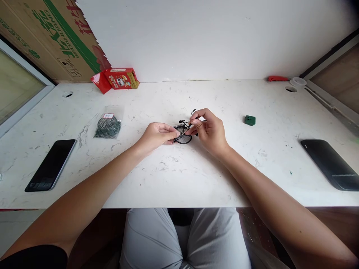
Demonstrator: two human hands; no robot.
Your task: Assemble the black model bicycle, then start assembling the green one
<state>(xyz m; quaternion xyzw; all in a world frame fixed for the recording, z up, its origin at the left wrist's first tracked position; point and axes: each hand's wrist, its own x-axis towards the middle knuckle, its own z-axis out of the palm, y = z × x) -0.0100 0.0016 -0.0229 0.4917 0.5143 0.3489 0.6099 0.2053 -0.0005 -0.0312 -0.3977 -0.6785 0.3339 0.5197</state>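
A small black model bicycle (183, 135) stands on the white marbled table (179, 175) between my two hands. My left hand (157, 136) pinches its wheel end with closed fingers. My right hand (209, 130) is closed around a thin silver-tipped tool (193, 112), a small screwdriver by its look, whose lower end points at the bicycle frame. Part of the model is hidden behind my right fingers.
A clear bag of dark green wheel parts (108, 126) lies to the left. A small green block (249, 120) sits to the right. Black phones lie at far left (51, 165) and far right (331, 163). Red packets (119, 78) lean by the wall.
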